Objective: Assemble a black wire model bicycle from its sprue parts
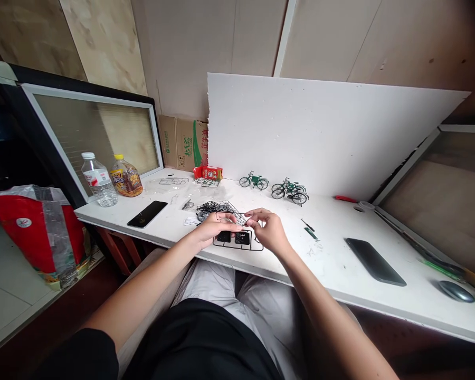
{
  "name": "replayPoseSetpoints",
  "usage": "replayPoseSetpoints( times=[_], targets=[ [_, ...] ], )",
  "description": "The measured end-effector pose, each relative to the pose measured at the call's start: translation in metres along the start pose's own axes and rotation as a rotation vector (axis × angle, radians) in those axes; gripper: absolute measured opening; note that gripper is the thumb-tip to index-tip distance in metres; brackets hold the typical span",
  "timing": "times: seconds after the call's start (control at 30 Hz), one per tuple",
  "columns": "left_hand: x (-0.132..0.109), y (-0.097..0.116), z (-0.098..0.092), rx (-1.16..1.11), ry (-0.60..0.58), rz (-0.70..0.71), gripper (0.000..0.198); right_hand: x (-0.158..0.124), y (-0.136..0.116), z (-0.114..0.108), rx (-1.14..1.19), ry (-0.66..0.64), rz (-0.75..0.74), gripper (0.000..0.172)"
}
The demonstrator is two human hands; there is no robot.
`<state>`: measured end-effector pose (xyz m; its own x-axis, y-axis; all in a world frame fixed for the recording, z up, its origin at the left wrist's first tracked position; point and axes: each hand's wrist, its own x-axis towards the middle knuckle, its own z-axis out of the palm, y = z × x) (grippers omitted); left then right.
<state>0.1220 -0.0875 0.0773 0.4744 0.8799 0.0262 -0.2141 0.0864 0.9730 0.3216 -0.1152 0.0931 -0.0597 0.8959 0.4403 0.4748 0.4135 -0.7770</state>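
Note:
My left hand (216, 227) and my right hand (267, 229) meet over the near edge of the white table (340, 253). Both are closed on a black plastic parts frame (237, 240) with two dark blocks in it. The left fingers curl over its top left side. The right fingers pinch near its top right. A heap of thin black parts frames (214, 207) lies just behind the hands. Two small green model bicycles (290, 191) stand further back, with a third one (254, 181) to their left.
A black phone (147, 214) lies at the left, another phone (374, 260) at the right. Two bottles (113, 182) stand at the far left. A red box (209, 172), a white foam board (320, 132), a dark mouse (456, 291) and small tools (311, 229) are also there.

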Motion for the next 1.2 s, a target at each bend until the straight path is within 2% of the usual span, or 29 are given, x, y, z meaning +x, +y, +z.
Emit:
replayPoseSetpoints(
  times=[0.1, 0.17, 0.2, 0.27, 0.33, 0.4, 0.43, 0.53, 0.6, 0.73, 0.83, 0.93, 1.07, 1.2],
  targets=[
    [-0.002, 0.005, -0.002, -0.089, -0.086, -0.026, 0.040, 0.006, 0.002, -0.011, 0.426, -0.278, 0.191, 0.016],
    [-0.003, 0.008, -0.002, -0.111, -0.108, -0.024, 0.040, 0.006, 0.003, -0.013, 0.598, -0.435, 0.263, 0.019],
    [-0.004, 0.008, -0.002, -0.107, -0.108, -0.019, 0.039, 0.006, 0.003, -0.012, 0.634, -0.473, 0.280, 0.020],
    [-0.004, 0.009, -0.002, -0.064, -0.086, 0.001, 0.038, 0.005, 0.003, -0.009, 0.576, -0.420, 0.268, 0.021],
    [-0.004, 0.007, 0.000, 0.018, -0.031, 0.042, 0.037, 0.003, 0.002, -0.005, 0.331, -0.221, 0.179, 0.017],
    [-0.003, 0.003, 0.003, 0.082, 0.037, 0.074, 0.036, -0.002, -0.001, 0.001, -0.016, 0.010, 0.012, 0.015],
    [-0.003, 0.000, 0.004, 0.092, 0.071, 0.087, 0.036, -0.005, -0.003, 0.005, -0.178, 0.092, -0.085, 0.019],
    [-0.001, -0.005, 0.007, 0.073, 0.120, 0.097, 0.037, -0.012, -0.006, 0.012, -0.417, 0.147, -0.271, 0.030],
    [0.000, -0.006, 0.006, 0.065, 0.108, 0.078, 0.038, -0.011, -0.005, 0.012, -0.369, 0.124, -0.261, 0.029],
    [0.001, -0.002, 0.001, -0.003, 0.034, 0.000, 0.038, 0.002, 0.003, -0.001, 0.053, 0.011, -0.015, 0.016],
    [0.000, 0.002, -0.001, -0.084, -0.026, -0.018, 0.039, 0.008, 0.007, -0.009, 0.371, -0.136, 0.120, 0.021],
    [-0.002, 0.005, -0.001, -0.132, -0.060, 0.008, 0.039, 0.008, 0.009, -0.009, 0.542, -0.197, 0.168, 0.025],
    [0.001, 0.005, -0.003, -0.155, -0.099, 0.029, 0.040, 0.005, 0.006, -0.008, 0.538, -0.225, 0.120, 0.027],
    [0.005, 0.004, -0.007, -0.123, -0.082, 0.015, 0.047, 0.003, -0.002, -0.010, 0.238, -0.111, -0.156, 0.017]
  ],
)
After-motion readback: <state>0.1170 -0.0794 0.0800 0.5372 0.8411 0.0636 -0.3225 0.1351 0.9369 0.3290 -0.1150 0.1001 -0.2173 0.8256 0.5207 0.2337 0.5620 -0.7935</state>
